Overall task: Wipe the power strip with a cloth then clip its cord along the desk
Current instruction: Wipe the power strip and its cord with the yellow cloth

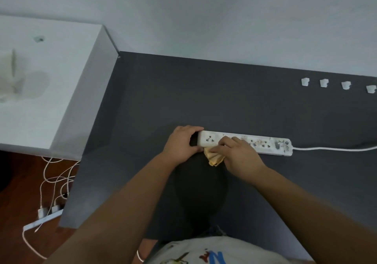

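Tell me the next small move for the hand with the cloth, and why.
Probably slide the right hand and its yellow cloth rightward along the long white power strip. Brownish specks still show around the sockets towards the switch end, past where the cloth now sits, and the left hand grips the strip's left end, steadying it on the dark grey desk.

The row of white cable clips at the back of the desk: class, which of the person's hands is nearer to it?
Right. The right hand, pressing the cloth on the power strip, lies closer to the cable clips. The left hand grips the strip's far end, farther away.
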{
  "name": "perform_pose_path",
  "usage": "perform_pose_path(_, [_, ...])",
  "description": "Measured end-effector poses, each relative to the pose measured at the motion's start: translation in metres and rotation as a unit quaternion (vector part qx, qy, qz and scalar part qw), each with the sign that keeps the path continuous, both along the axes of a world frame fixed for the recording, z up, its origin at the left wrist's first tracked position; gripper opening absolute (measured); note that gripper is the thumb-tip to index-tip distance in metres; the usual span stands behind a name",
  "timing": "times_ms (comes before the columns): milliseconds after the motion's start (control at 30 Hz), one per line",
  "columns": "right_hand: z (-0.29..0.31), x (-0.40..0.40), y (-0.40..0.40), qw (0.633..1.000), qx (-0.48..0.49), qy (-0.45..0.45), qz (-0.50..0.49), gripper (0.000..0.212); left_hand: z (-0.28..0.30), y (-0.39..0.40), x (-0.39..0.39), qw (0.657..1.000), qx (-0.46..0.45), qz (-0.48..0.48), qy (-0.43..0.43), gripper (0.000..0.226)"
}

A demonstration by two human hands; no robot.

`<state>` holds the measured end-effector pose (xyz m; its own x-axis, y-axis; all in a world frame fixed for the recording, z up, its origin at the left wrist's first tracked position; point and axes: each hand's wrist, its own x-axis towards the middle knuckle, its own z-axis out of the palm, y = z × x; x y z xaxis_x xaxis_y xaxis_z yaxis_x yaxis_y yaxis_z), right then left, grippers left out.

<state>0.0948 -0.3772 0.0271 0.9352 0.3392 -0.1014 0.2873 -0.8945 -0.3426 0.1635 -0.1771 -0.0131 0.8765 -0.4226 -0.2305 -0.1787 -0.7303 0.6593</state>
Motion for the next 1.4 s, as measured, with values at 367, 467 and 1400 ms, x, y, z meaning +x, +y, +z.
perform_pose_path(367, [-0.012,0.016,-0.002,0.987,-0.003,-0.011,-0.161,0.049,0.0,0.001,0.0,1.0,-0.002,-0.006,0.0,0.065])
perform_pose_path(467, [-0.018,0.004,0.002,0.987,0.003,-0.018,-0.158,0.047,0.0,0.0,0.0,1.0,0.003,-0.01,-0.009,0.065])
perform_pose_path(1400, [-0.001,-0.004,-0.023,0.971,0.075,-0.045,-0.221,0.052,-0.003,0.003,0.002,1.0,-0.006,-0.011,-0.003,0.066])
